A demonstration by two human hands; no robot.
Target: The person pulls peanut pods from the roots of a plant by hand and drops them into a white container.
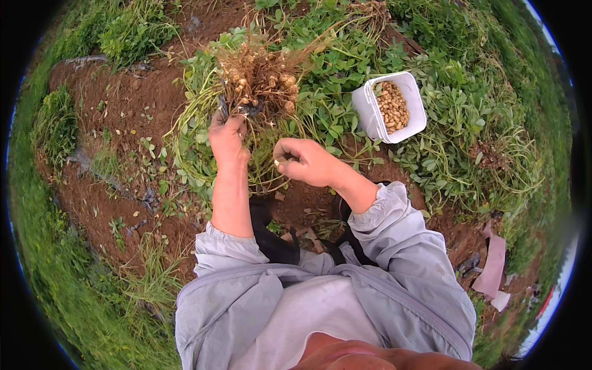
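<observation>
My left hand grips an uprooted peanut plant near its root base. Its root cluster, hung with peanut pods and fine brown roots, fans out above my fingers. Scraps of dark plastic film cling to it by my thumb. The yellow-green stems curve down to the left. My right hand is just right of and below my left, its fingers curled. At its fingertips shows a small pale piece, too small to identify. Further right, a white plastic bucket tilts on the leaves, with picked peanuts inside.
Peanut foliage lies around the bucket, with another root cluster at the right. Bare reddish soil with dark film scraps spreads left. A pinkish sheet lies at lower right. My legs in dark trousers are below my hands.
</observation>
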